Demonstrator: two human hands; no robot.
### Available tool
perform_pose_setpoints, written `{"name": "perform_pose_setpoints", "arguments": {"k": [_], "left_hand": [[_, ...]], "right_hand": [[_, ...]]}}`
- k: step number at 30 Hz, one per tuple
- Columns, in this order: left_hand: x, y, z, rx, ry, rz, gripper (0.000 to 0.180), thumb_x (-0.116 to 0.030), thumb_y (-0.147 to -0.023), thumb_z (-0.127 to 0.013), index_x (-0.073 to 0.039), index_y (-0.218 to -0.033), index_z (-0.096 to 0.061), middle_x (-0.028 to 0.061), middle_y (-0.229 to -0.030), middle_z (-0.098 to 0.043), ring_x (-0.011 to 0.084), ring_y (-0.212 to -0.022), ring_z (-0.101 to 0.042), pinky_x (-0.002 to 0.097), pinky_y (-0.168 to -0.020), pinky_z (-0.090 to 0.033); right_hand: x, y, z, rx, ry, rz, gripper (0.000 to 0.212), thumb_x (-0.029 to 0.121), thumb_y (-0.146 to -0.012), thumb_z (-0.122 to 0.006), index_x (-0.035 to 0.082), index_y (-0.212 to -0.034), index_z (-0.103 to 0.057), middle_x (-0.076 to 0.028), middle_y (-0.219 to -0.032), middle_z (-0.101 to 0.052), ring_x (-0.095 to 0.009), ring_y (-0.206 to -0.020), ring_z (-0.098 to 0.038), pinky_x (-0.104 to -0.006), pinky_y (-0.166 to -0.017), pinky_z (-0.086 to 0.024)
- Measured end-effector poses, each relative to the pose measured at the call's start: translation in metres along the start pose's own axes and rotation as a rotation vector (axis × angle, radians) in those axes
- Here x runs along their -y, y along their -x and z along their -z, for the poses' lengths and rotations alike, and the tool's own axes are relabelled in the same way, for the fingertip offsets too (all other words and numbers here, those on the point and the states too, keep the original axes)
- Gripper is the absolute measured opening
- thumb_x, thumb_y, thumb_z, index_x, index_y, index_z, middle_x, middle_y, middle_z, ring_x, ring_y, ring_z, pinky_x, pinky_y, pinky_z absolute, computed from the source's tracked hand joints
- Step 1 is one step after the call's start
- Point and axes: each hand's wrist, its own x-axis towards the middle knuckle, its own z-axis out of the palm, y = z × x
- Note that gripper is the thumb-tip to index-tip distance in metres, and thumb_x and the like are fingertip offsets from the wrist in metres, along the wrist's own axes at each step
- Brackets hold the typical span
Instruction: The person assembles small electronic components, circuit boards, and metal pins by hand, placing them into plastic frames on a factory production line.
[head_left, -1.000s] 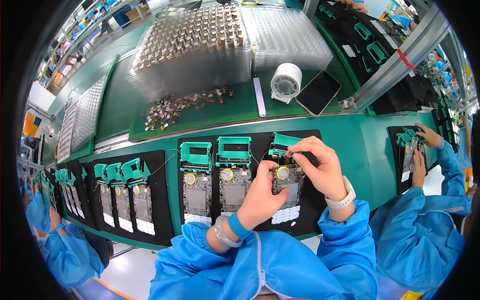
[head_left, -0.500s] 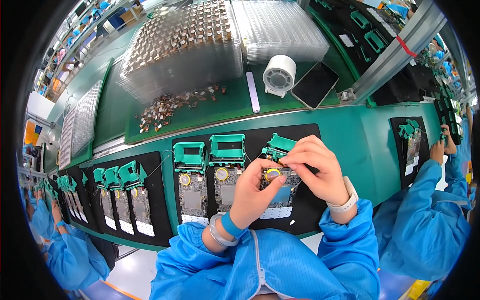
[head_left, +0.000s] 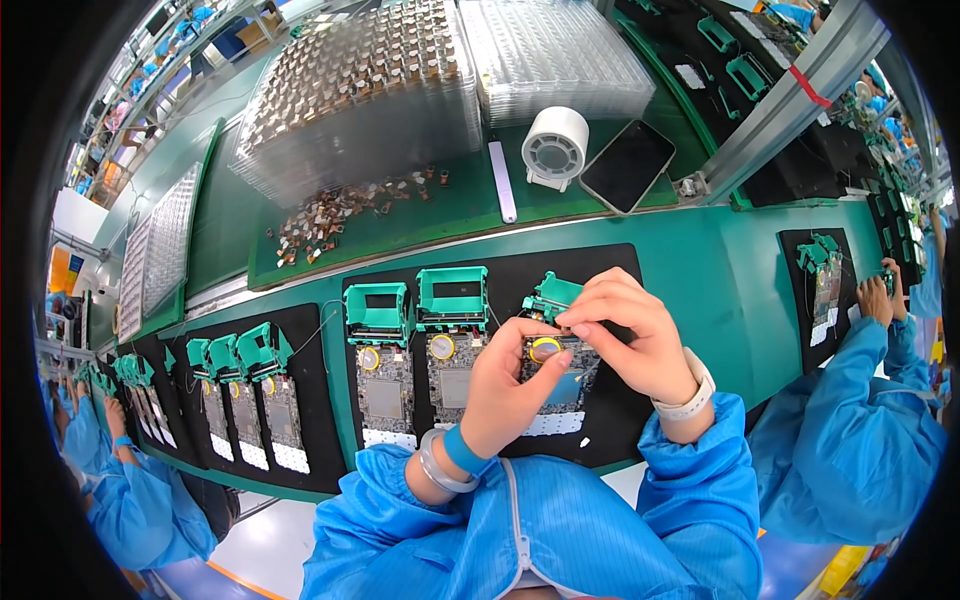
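Green board [head_left: 560, 375] with a yellow round battery [head_left: 545, 348], lying near the right edge of the black mat [head_left: 620, 290], long way running from far edge to near edge. Left hand [head_left: 515, 385] pressed on its left side, fingers together on it. Right hand [head_left: 625, 335] nearer the top, fingertips pinched on the small teal frame [head_left: 550, 295] just past the board's far end. Two more boards [head_left: 385, 385] beside, to the left.
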Motion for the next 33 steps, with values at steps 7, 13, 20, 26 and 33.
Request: {"name": "perform_pose_setpoints", "arguments": {"k": [7, 13, 20, 26, 33], "left_hand": [[0.001, 0.003, -0.005, -0.084, 0.023, 0.000, 0.017, 0.000, -0.087, -0.062, 0.000, -0.102, -0.053, 0.0032, -0.096, -0.058, 0.0060, -0.088, -0.053, 0.0197, -0.077, -0.044], [0.005, 0.006, -0.010, -0.159, -0.023, -0.073, 0.016, 0.001, -0.086, -0.062, -0.001, -0.100, -0.054, 0.0041, -0.094, -0.059, 0.0061, -0.085, -0.054, 0.0196, -0.075, -0.044], [0.006, 0.006, -0.006, -0.154, -0.099, -0.086, 0.021, 0.001, -0.084, -0.064, 0.000, -0.102, -0.053, 0.0045, -0.095, -0.060, 0.0064, -0.086, -0.054, 0.0203, -0.075, -0.045], [0.010, -0.002, -0.001, -0.184, -0.147, -0.079, 0.020, -0.005, -0.086, -0.062, -0.001, -0.104, -0.053, 0.0071, -0.093, -0.060, 0.0088, -0.084, -0.056, 0.0239, -0.072, -0.048], [-0.029, 0.037, 0.025, -0.039, -0.667, 0.001, 0.059, -0.011, -0.085, -0.064, -0.001, -0.135, -0.035, 0.0199, -0.120, -0.054, 0.0270, -0.106, -0.058, 0.0359, -0.087, -0.050]], "right_hand": [[0.002, 0.002, 0.001, 0.064, -0.119, -0.074, 0.027, -0.007, -0.075, -0.063, 0.005, -0.100, -0.065, -0.004, -0.083, -0.061, -0.022, -0.087, -0.055, -0.0323, -0.080, -0.044], [-0.006, 0.010, -0.008, 0.100, -0.341, -0.135, 0.033, -0.009, -0.074, -0.058, 0.004, -0.105, -0.057, -0.006, -0.093, -0.054, -0.017, -0.090, -0.054, -0.0295, -0.086, -0.041], [-0.009, 0.010, -0.007, 0.106, -0.374, -0.155, 0.030, -0.009, -0.076, -0.058, 0.002, -0.104, -0.056, -0.007, -0.099, -0.052, -0.017, -0.093, -0.053, -0.0295, -0.089, -0.041], [-0.007, 0.006, -0.010, -0.111, -0.302, -0.023, 0.024, -0.003, -0.077, -0.061, 0.001, -0.101, -0.059, -0.012, -0.108, -0.056, -0.025, -0.107, -0.050, -0.0366, -0.095, -0.039], [0.037, 0.032, 0.005, -0.438, -0.263, 0.179, 0.029, 0.023, -0.084, -0.058, 0.001, -0.104, -0.060, -0.016, -0.107, -0.056, -0.029, -0.103, -0.052, -0.0420, -0.093, -0.038]]}}
